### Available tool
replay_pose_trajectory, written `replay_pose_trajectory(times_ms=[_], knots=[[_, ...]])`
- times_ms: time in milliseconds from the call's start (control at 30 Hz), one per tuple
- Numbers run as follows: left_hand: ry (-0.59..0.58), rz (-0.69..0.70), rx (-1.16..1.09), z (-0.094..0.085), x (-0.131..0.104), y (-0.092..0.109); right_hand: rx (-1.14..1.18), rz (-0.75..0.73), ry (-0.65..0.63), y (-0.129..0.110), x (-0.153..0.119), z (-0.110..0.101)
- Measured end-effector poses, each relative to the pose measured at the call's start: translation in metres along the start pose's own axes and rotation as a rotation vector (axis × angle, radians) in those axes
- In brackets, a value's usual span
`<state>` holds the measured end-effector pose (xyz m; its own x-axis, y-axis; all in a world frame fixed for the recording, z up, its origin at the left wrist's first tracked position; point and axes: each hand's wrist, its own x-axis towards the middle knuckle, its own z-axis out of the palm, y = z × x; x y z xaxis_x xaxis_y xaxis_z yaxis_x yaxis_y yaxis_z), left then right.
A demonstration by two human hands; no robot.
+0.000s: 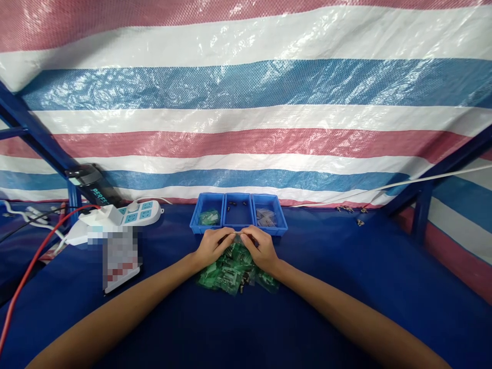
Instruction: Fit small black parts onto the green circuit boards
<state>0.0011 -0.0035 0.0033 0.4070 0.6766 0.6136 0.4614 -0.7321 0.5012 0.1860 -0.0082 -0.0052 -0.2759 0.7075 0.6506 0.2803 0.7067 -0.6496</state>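
Note:
My left hand (214,245) and my right hand (262,248) meet just in front of the blue bins. Thumbs and fingers of both pinch the top edge of a small plastic bag (238,237), stretched between them; its lower part blends into what lies behind. Beneath the hands spreads a pile of green-tinted plastic bags (226,274) with small metal parts inside. A few loose metal parts (243,281) lie among them. The left bin (195,218) holds green bags, the middle bin (239,222) a few small dark parts, and the right bin (282,218) clear bags.
On the left are a white power strip (148,212) with plugs, a red cable (28,277), a blurred-out object (121,261) and a black bottle (94,185). Small metal pieces (360,222) lie at the back right. A striped tarp (246,118) hangs behind the blue table (346,287).

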Motion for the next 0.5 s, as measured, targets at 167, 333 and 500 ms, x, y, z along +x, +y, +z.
replay_pose_trajectory(times_ms=[167, 333, 500], knots=[[-0.003, 0.011, -0.003, -0.0002, -0.0001, -0.0002, 0.002, 0.006, -0.009, 0.0003, -0.0008, -0.0002], [0.004, 0.021, -0.002, 0.0001, -0.0003, -0.0007, 0.015, -0.009, -0.009, 0.0011, -0.0007, -0.0003], [0.006, 0.02, -0.021, 0.0003, -0.0013, -0.0021, 0.008, -0.012, -0.017, 0.0007, -0.0003, -0.0008]])
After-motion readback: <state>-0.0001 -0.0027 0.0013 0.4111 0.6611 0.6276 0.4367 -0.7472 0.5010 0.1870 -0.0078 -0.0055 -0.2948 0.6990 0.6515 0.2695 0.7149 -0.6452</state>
